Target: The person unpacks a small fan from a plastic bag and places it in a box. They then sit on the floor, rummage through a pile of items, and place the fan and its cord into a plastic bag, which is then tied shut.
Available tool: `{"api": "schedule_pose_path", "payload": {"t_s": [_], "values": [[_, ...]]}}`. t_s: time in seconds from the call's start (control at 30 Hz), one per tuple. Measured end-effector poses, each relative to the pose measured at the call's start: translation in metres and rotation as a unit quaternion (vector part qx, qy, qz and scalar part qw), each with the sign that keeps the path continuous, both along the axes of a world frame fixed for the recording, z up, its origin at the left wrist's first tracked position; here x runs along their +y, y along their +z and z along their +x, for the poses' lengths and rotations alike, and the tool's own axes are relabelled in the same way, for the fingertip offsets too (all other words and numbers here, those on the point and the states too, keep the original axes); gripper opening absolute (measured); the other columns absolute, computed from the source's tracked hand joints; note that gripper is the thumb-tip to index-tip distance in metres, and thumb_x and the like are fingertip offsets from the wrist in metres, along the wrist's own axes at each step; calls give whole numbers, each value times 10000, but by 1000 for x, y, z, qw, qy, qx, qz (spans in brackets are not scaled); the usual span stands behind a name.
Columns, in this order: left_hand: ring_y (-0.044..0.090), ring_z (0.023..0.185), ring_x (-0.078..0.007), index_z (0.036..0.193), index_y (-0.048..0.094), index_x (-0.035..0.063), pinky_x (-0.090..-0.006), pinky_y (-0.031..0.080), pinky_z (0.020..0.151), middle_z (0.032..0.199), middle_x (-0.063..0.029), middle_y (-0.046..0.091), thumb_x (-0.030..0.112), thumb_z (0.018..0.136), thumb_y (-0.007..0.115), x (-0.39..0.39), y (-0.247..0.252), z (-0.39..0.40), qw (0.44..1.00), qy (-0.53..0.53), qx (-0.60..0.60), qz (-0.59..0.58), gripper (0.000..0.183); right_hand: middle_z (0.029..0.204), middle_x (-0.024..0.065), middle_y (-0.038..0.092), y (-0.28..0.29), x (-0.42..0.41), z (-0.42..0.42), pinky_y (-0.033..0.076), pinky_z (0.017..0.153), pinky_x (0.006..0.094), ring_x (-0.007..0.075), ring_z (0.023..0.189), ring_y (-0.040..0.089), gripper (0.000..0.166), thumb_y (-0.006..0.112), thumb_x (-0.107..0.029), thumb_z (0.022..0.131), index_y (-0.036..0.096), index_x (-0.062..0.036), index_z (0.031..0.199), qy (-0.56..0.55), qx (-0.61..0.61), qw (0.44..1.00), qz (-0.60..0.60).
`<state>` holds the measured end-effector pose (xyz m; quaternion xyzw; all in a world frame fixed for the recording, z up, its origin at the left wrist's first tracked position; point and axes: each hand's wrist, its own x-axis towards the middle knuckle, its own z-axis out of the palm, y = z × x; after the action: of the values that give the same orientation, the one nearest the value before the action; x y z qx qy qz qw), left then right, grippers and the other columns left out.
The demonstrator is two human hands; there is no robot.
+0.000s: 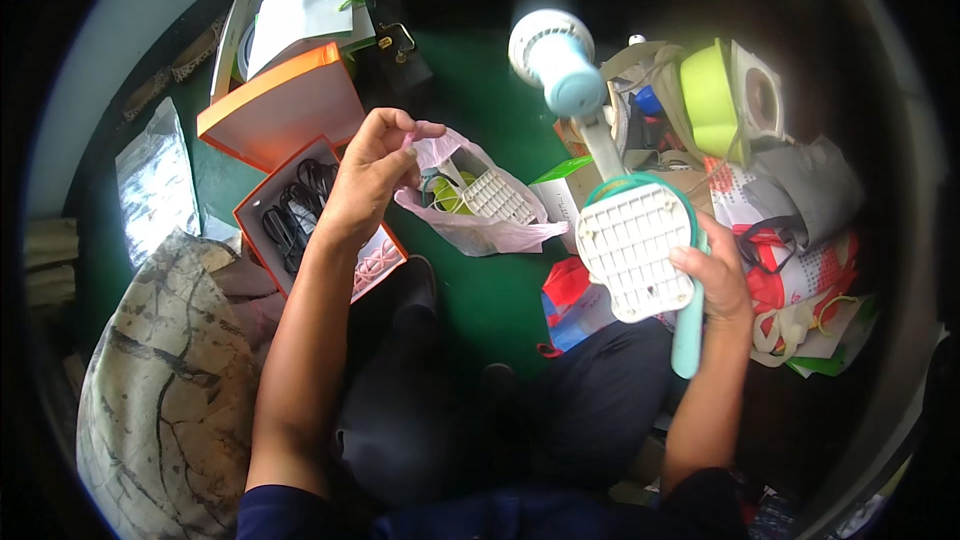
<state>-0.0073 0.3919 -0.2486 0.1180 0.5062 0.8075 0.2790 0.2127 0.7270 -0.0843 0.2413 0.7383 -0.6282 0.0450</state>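
My left hand [379, 157] pinches a handle of a thin pink plastic bag [480, 236] that stands open on the green floor. Inside the bag lie a white grid-ribbed piece [499, 196], a yellow-green item [454, 195] and a pale cord. On the right, my right hand [716, 270] grips a small desk appliance [637, 251], a lamp or fan; I cannot tell which. Its white ribbed underside faces me, and a teal cord is wound around the base. A pale-blue and white round head [559, 60] points up and away. Most of my right fingers are hidden behind the base.
An orange box [246, 221] with black cables stands left of the bag, its lid [281, 109] behind. White-green paper bags [304, 15] sit beyond. A patterned cloth [172, 397] lies near left. Bags, a lime-green container [709, 101] and a grey pouch [806, 187] crowd the right.
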Motion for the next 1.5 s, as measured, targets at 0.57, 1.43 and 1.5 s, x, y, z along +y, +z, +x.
{"api": "schedule_pose_path", "payload": {"t_s": [0.57,1.43,1.5], "values": [[544,702,-113,1212,463,17,-296,513,632,1400,-202,655,-149,874,385,-6,14,-1,987,-85,128,-51,385,910,161,760,35,-56,-101,545,746,360,199,822,718,422,809,-351,813,753,19,1008,329,-257,857,302],[715,1018,-277,1153,616,-5,-367,554,941,1100,-141,719,-96,874,661,-13,-39,24,904,196,314,-216,297,1062,75,772,-132,-44,-198,536,830,326,165,921,682,419,755,-393,847,792,-61,1100,168,-343,922,-58],[695,944,-362,1004,625,3,-390,559,856,981,-161,682,-121,812,664,-18,-50,34,857,262,373,-238,232,1044,66,767,-135,-44,-199,539,796,328,160,897,678,420,759,-402,846,789,-73,1104,180,-338,923,-44]]}}
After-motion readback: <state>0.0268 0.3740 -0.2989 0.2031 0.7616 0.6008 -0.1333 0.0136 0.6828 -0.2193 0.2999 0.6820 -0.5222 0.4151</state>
